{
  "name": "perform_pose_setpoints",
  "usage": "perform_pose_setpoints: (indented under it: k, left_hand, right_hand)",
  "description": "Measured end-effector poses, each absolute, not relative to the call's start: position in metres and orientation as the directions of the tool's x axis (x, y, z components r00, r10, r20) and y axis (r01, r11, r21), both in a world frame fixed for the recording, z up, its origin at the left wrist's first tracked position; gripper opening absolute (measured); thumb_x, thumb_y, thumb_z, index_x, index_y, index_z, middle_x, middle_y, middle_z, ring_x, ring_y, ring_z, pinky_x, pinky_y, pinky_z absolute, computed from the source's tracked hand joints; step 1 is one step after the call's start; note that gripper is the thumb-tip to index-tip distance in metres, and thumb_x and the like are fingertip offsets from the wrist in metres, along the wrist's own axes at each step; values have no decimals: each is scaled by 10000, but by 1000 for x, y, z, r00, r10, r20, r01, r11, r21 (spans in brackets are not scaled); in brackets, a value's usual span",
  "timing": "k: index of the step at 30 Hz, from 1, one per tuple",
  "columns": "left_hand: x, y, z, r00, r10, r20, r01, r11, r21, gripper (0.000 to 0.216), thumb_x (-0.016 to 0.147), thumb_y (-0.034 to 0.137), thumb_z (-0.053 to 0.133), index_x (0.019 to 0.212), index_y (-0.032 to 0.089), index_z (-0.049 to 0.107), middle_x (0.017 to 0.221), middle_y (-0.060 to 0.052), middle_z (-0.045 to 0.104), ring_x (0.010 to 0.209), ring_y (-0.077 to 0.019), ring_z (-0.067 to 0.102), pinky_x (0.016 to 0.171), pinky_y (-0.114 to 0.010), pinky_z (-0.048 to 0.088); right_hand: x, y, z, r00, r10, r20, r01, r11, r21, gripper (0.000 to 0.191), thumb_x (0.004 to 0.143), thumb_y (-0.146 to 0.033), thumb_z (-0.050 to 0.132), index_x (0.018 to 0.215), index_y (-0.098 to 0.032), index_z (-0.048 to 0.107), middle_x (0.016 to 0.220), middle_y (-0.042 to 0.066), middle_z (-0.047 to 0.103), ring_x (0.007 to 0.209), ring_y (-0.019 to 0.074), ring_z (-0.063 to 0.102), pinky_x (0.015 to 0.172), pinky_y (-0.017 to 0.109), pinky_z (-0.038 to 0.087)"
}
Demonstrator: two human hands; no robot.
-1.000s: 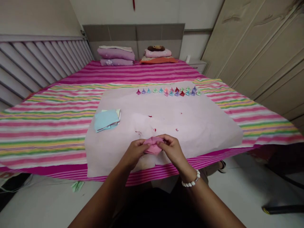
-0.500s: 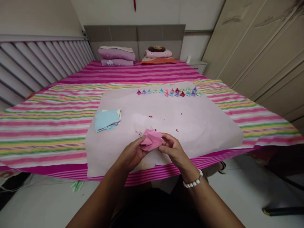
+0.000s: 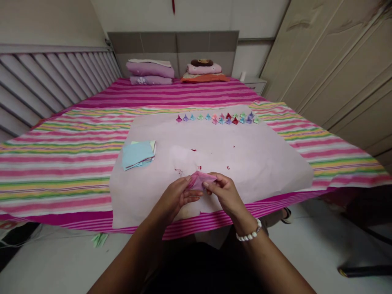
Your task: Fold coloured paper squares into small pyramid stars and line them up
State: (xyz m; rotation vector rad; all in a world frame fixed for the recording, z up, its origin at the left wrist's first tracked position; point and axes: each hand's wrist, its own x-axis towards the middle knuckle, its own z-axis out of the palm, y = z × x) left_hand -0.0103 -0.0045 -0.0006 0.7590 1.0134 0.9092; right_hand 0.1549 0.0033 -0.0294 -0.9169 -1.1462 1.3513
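Both of my hands hold one folded pink paper (image 3: 200, 179) just above the near edge of a large pale pink sheet (image 3: 260, 159) spread on the bed. My left hand (image 3: 174, 196) pinches its left side with thumb and fingertips. My right hand (image 3: 223, 192), with a white bead bracelet on the wrist, pinches its right corner. The paper looks flattened into a narrow, pointed shape. A stack of square papers (image 3: 137, 154), light blue on top, lies on the sheet to the left of my hands.
A row of several small folded paper shapes (image 3: 217, 118) in mixed colours lines the sheet's far edge. The striped bedspread (image 3: 61, 159) covers the bed, with folded bedding (image 3: 150, 71) at the headboard. Wardrobe doors (image 3: 337, 69) stand on the right. A green paper scrap (image 3: 99, 239) lies on the floor.
The pink paper was bunched between both hands, then opened up and raised; now it is pressed flatter and narrower. My hands have shifted slightly right.
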Motion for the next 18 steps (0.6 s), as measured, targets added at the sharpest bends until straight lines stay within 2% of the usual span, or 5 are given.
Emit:
perform_pose_setpoints:
  k: [2, 4, 8, 13, 18]
  left_hand:
    - [-11, -6, -2, 130, 948, -290, -125, 306, 944, 450, 857, 468, 577, 1187, 163, 594, 998, -109, 693, 793, -203, 687, 788, -366, 526]
    - [-12, -7, -3, 65, 992, -110, -20, 111, 994, 507, 860, 461, 571, 1282, 186, 514, 1082, -110, 668, 935, -224, 666, 882, -386, 495]
    - [-14, -9, -9, 116, 977, 182, -10, -182, 983, 557, 765, 323, 714, 1253, 221, 464, 1279, -113, 562, 1205, -248, 538, 1022, -396, 417]
    - [-15, -11, -10, 177, 947, 267, 6, -272, 962, 369, 752, 205, 724, 1055, 220, 514, 1336, -103, 504, 1264, -235, 492, 1073, -388, 372]
    - [-17, -11, -6, 133, 935, 330, 70, -341, 938, 371, 758, 185, 712, 1070, 222, 514, 1386, -116, 460, 1180, -215, 534, 1012, -375, 416]
  right_hand:
    - [155, 3, -31, -90, 994, 63, -247, 39, -968, 191, 690, -343, 774, 717, -185, 668, 537, -41, 559, 504, 107, 481, 513, 235, 404]
    - [154, 3, -32, -74, 996, 47, -266, 26, -964, 211, 688, -354, 770, 688, -182, 648, 522, -43, 555, 487, 102, 473, 499, 230, 390]
    - [152, 3, -32, -75, 997, 26, -303, 2, -953, 218, 693, -346, 767, 669, -182, 625, 515, -48, 555, 475, 96, 470, 492, 225, 379]
    - [152, 1, -32, -122, 992, 20, -350, -24, -936, 204, 692, -341, 778, 734, -185, 655, 540, -36, 612, 498, 106, 525, 540, 236, 433]
    - [152, 0, -32, -137, 990, 17, -374, -36, -927, 207, 669, -326, 804, 772, -193, 683, 596, -20, 660, 545, 123, 576, 591, 262, 472]
